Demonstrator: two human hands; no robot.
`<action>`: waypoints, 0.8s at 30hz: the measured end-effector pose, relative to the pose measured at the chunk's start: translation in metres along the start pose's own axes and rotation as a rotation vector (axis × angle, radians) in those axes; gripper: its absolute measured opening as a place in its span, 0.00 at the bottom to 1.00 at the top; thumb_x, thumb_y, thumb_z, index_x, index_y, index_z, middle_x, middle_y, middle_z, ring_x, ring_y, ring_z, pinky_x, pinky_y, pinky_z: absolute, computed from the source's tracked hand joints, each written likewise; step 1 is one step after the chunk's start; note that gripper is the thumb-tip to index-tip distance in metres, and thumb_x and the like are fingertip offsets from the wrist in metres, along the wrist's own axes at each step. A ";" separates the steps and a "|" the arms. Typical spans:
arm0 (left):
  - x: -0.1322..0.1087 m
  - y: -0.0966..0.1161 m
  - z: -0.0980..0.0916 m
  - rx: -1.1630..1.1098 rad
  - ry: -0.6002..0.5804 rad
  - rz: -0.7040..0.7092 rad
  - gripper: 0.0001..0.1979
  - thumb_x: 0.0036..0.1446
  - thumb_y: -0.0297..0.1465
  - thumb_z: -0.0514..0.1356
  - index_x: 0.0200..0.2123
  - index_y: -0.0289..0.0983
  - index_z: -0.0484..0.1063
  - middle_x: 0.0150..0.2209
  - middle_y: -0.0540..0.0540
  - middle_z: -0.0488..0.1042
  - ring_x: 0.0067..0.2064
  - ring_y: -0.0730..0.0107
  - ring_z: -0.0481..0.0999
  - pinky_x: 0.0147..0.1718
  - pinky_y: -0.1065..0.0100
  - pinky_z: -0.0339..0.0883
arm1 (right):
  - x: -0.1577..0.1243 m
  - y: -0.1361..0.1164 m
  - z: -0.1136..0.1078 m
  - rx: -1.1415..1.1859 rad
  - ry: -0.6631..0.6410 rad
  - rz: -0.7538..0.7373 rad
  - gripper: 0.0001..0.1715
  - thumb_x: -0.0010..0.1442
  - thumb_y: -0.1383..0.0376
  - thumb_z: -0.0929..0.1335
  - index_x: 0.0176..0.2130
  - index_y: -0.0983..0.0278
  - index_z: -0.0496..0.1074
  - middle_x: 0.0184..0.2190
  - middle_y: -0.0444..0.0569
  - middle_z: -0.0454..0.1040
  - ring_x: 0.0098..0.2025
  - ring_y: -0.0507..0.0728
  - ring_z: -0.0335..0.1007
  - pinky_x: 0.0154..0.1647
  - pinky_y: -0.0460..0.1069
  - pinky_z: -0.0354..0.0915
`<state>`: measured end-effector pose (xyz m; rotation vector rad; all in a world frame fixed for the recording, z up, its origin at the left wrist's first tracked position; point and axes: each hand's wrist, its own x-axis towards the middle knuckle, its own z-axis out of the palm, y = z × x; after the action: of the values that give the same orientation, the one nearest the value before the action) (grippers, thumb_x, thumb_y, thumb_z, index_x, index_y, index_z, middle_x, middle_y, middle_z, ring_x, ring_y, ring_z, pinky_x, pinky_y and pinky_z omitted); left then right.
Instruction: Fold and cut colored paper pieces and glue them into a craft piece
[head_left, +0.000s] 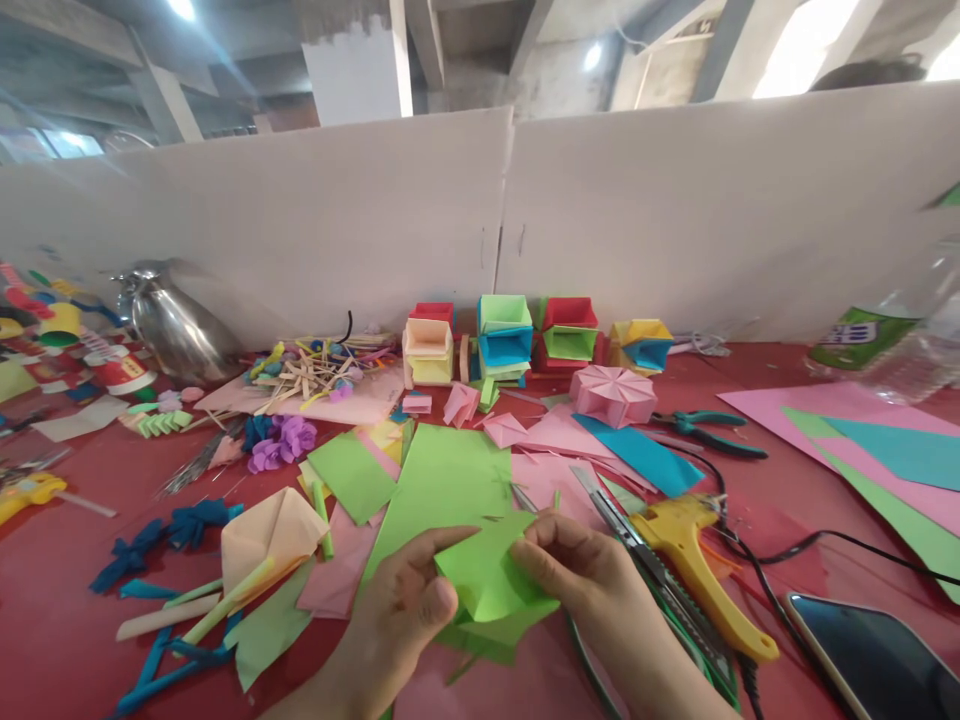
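Note:
A folded piece of light green paper [491, 575] is held between my two hands, low in the middle of the view. My left hand [409, 590] grips its left edge, thumb in front and fingers behind. On the right side, my right hand [574, 560] pinches the paper between thumb and fingertips. Beneath and beyond lies a larger green sheet [454, 470] on the red table. More green paper shows just below the held piece; whether it is joined to it I cannot tell. Close to my right forearm lie a utility knife [637, 550] and a yellow glue gun [694, 560].
Folded paper boxes [504, 330] stand along the white partition [300, 230]. Pliers [709, 428], a phone [874, 650] and a plastic bottle [870, 335] are on the right. On the left are paper flowers [283, 440], wooden sticks [307, 375] and a metal jug [176, 325].

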<state>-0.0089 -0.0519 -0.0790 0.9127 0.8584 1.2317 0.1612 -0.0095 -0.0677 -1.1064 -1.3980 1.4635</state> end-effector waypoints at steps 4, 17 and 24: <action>0.002 -0.001 -0.003 0.089 0.002 -0.021 0.21 0.46 0.43 0.64 0.41 0.36 0.75 0.33 0.44 0.78 0.36 0.60 0.75 0.37 0.66 0.66 | -0.001 0.001 0.000 -0.040 -0.014 -0.013 0.16 0.52 0.55 0.70 0.25 0.65 0.67 0.21 0.40 0.62 0.23 0.49 0.57 0.22 0.43 0.55; 0.002 -0.001 -0.007 0.270 0.081 -0.032 0.18 0.46 0.44 0.64 0.21 0.34 0.68 0.19 0.54 0.60 0.24 0.75 0.58 0.23 0.75 0.53 | -0.003 0.000 0.004 0.031 -0.102 0.015 0.15 0.52 0.57 0.70 0.33 0.65 0.68 0.25 0.43 0.68 0.27 0.51 0.62 0.28 0.46 0.59; 0.002 0.001 -0.008 0.110 -0.092 -0.115 0.21 0.36 0.38 0.71 0.34 0.34 0.74 0.27 0.49 0.72 0.29 0.72 0.67 0.27 0.74 0.60 | -0.004 -0.003 0.004 0.087 -0.027 0.069 0.19 0.47 0.52 0.72 0.30 0.65 0.69 0.19 0.39 0.65 0.18 0.46 0.52 0.16 0.42 0.48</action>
<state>-0.0164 -0.0494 -0.0814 0.9870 0.8992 1.0441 0.1579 -0.0143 -0.0647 -1.0936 -1.3133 1.5789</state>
